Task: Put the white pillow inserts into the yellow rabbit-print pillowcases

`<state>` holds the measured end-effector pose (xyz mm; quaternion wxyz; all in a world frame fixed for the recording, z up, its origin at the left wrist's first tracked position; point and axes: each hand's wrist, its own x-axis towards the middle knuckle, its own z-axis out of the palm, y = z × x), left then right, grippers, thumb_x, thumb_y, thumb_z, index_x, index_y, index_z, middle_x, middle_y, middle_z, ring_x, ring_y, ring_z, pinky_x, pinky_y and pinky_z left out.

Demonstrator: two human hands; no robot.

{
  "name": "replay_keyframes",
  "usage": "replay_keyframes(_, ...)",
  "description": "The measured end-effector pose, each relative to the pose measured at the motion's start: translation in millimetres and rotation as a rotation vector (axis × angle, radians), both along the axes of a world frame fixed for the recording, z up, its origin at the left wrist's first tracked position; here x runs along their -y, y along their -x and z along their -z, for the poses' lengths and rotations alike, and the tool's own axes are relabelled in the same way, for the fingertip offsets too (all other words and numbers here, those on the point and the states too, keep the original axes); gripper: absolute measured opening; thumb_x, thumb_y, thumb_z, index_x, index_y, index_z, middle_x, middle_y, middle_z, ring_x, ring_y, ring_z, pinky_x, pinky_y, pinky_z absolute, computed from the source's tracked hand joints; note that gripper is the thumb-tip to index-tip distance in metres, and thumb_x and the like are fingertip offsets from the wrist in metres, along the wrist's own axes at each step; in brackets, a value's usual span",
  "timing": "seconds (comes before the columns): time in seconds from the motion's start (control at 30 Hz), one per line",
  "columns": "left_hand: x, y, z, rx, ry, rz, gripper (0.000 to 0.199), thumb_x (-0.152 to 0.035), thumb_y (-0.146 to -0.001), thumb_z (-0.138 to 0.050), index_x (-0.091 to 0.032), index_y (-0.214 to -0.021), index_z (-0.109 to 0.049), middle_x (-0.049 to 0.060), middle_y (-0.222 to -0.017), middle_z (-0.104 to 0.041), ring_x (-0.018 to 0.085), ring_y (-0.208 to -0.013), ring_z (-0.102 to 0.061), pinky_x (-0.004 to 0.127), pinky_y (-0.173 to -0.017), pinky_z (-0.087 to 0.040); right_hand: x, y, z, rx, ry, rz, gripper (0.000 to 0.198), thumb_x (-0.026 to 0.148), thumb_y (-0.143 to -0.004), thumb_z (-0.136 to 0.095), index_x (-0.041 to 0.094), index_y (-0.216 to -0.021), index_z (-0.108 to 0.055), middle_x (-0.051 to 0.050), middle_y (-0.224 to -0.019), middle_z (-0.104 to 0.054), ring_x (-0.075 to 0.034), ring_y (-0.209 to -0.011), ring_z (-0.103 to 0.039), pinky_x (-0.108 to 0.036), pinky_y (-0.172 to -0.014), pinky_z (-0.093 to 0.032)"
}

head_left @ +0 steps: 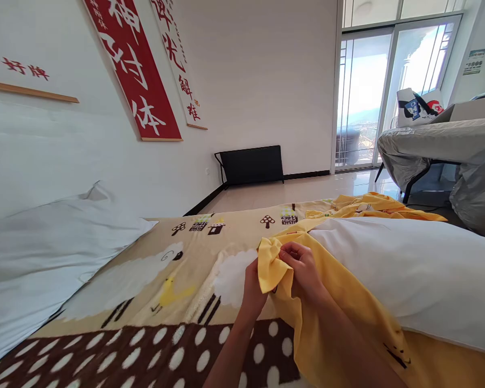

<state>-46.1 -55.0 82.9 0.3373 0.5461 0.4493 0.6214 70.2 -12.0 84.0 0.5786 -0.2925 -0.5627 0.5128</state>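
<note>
Both my hands hold a bunched edge of a yellow pillowcase with dark printed figures. My left hand is wrapped round the gathered cloth from the left, its fingers mostly hidden behind a fold. From the right, my right hand pinches the same gathered part with bent fingers. Beside my right arm lies a white pillow on top of the yellow cloth. Below my hands spreads a beige blanket with sheep, mushrooms and a brown dotted border.
Another white pillow lies at the left by the wall. More crumpled yellow cloth rests at the blanket's far edge. A plastic-covered table with boxes stands at the right, near a glass door. A black folded panel leans on the wall.
</note>
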Motion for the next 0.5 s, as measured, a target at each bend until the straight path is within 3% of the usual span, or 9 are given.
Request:
replay_keyframes(0.2, -4.5, 9.8, 10.4, 0.141, 0.011, 0.267, 0.025, -0.034, -0.076, -0.065, -0.016, -0.067, -0.05, -0.006, -0.038, -0.046, 0.005, -0.04, -0.034, 0.017, -0.05, -0.029, -11.1, -2.9, 7.7, 0.02, -0.029, 0.195, 0.022, 0.039, -0.073, -0.058, 0.018, -0.068, -0.054, 0.002, -0.061, -0.052, -0.012, -0.056, -0.046, -0.024, -0.053, -0.038)
replay_keyframes(0.37, -8.5, 21.1, 14.2, 0.221, 0.016, 0.351, 0.03, -0.039, -0.074, -0.069, -0.016, -0.066, -0.051, -0.005, -0.043, -0.051, 0.004, -0.035, -0.039, 0.019, -0.05, -0.029, -11.4, -7.4, 2.9, 0.401, -0.153, 0.202, 0.016, 0.031, -0.074, -0.053, 0.018, -0.065, -0.056, 0.0, -0.062, -0.058, -0.013, -0.056, -0.05, -0.026, -0.056, -0.04)
replay_keyframes(0.43, -9.0, 22.8, 14.6, 0.222, 0.024, 0.356, 0.031, -0.041, -0.07, -0.071, -0.016, -0.067, -0.053, -0.005, -0.047, -0.052, 0.005, -0.036, -0.04, 0.02, -0.049, -0.03, -6.7, -14.1, -4.6, 0.473, -0.219, 0.232, 0.014, 0.027, -0.076, -0.051, 0.018, -0.074, -0.062, -0.003, -0.075, -0.064, -0.014, -0.061, -0.054, -0.027, -0.061, -0.043)
replay_keyframes(0.5, -8.4, 22.6, 14.5, 0.206, 0.032, 0.374, 0.031, -0.04, -0.068, -0.074, -0.016, -0.069, -0.055, -0.005, -0.048, -0.052, 0.006, -0.038, -0.04, 0.021, -0.051, -0.032, -0.1, -23.3, -13.9, 0.463, -0.342, 0.245, 0.025, 0.024, -0.081, -0.046, 0.02, -0.099, -0.064, -0.007, -0.102, -0.064, -0.017, -0.08, -0.059, -0.03, -0.074, -0.047)
